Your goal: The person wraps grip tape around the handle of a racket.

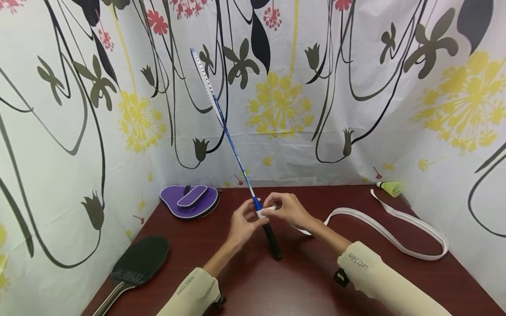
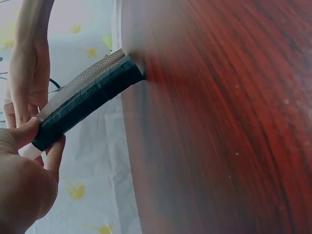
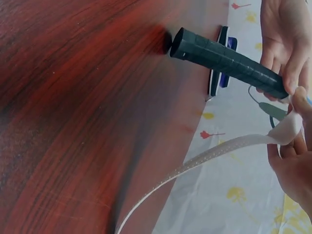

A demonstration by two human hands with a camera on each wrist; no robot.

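A blue and white badminton racket (image 1: 238, 156) leans up and away, its black handle (image 1: 272, 240) pointing down toward the table. My left hand (image 1: 242, 226) grips it where the handle meets the blue cone, thumb and fingers round it. From the right, my right hand (image 1: 290, 208) pinches a white overgrip tape (image 3: 229, 146) against the top of the handle. White shows round the handle just below the cone. In the right wrist view the perforated tape trails from my fingers toward the table; its long tail (image 1: 367, 217) curves across the right side.
A purple paddle case (image 1: 189, 202) lies at the back left. In front of it is a black table tennis paddle (image 1: 142, 259). A yellow shuttlecock (image 1: 390, 188) sits at the back right corner. Patterned curtains (image 1: 276, 166) enclose the dark red table (image 1: 292, 289).
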